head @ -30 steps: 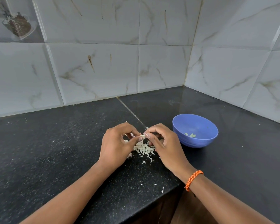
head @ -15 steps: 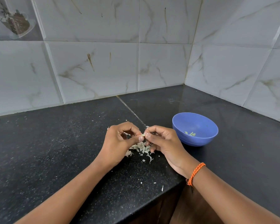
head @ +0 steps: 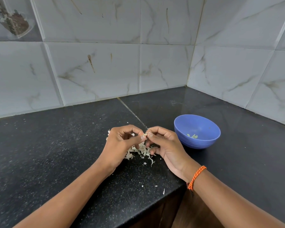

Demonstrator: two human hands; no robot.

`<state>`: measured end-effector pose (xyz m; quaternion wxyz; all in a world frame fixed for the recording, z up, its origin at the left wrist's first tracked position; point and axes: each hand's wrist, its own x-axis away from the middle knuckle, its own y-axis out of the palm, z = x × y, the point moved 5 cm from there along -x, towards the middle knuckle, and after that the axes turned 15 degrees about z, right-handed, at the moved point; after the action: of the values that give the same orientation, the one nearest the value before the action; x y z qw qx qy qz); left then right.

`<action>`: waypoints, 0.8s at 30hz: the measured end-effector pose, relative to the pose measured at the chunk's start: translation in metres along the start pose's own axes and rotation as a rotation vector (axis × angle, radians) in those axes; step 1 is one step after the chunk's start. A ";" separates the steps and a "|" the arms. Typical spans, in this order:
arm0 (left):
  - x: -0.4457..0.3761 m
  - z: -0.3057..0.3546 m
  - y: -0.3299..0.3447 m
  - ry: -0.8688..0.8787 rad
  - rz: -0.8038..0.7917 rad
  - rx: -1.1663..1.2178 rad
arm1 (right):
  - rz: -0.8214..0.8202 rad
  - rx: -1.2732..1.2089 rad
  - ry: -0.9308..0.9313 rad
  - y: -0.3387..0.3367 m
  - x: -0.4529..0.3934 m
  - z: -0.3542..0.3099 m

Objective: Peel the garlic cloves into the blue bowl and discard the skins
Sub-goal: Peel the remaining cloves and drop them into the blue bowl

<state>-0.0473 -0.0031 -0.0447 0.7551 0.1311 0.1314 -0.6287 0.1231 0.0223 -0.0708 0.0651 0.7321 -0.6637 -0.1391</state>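
Above a loose heap of papery white skins [head: 139,151] on speckled black stone, left hand [head: 120,143] and right hand [head: 164,143] pinch one small pale garlic clove [head: 145,134]; its axis is unclear. Right of them, the smooth round blue bowl [head: 197,131] holds peeled cloves [head: 192,136].

— What colour is the round plastic bowl [head: 184,129]?
— Periwinkle blue, plain, with faint ribbing low on its outside. The few peeled garlic cloves [head: 192,136] inside are pale yellow-green.
— And the polished stone surface [head: 56,153]?
— Black, flecked all over with fine white specks. The heap of papery garlic skins [head: 141,150] on it is off-white.
— The glossy wall tiles [head: 97,68]?
— Pale grey-white with brownish marble veining.
— Anything bright?
— A braided thread bracelet [head: 196,176], orange with dark flecks.
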 end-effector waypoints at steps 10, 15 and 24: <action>-0.005 -0.008 -0.005 0.054 0.102 -0.161 | 0.234 0.363 -0.456 0.000 0.008 -0.020; -0.005 -0.009 -0.004 0.084 0.113 -0.181 | 0.198 0.318 -0.444 0.003 0.013 -0.021; -0.003 -0.005 -0.002 0.101 0.089 -0.183 | 0.221 0.251 -0.315 0.003 0.011 -0.019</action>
<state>-0.0497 0.0013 -0.0480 0.7835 0.0987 0.2202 -0.5726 0.1268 0.0097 -0.0528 -0.1161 0.6266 -0.7538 -0.1600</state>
